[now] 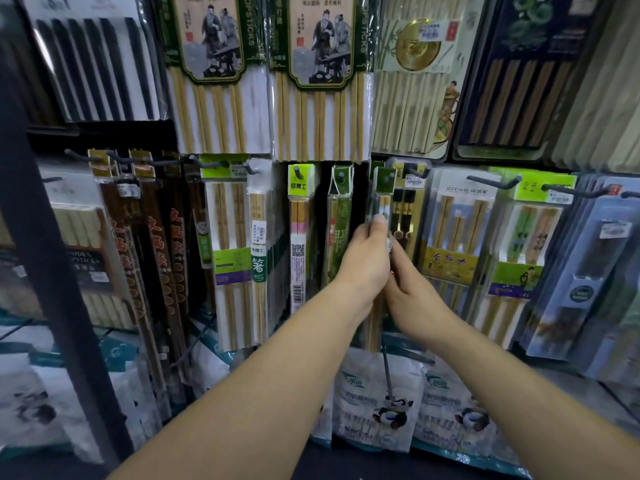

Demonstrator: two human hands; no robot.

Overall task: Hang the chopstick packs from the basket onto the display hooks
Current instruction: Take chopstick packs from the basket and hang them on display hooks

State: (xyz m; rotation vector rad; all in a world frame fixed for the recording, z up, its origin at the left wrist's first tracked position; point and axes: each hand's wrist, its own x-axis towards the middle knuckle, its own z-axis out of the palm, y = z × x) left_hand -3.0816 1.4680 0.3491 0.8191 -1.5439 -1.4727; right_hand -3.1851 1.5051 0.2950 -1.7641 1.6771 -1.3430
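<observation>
- At the centre of the frame, the left hand (367, 261) is gripping a chopstick pack (383, 202) with a dark green header. Its fingers are curling round the pack's left edge and one fingertip is pressing on the front, just below the header.
- The right hand (414, 292) is reaching in from the lower right, its fingers lying at the pack's right edge (the left hand is covering them, so I cannot tell whether they are pinching).
- The pack is standing upright against the display, its header level with the lower row of hooks; whether a hook is passing through the header is too small to tell.
- A black-and-gold chopstick pack (403, 209) is hanging just right of it, and a narrow green pack (341, 216) just left.
- Further right, a dark hook (495, 183) is jutting out in front of a JOY-HER pack (457, 220).
- Along the bottom of the frame, panda-printed bags (381, 403) are lying under the hanging rows.
</observation>
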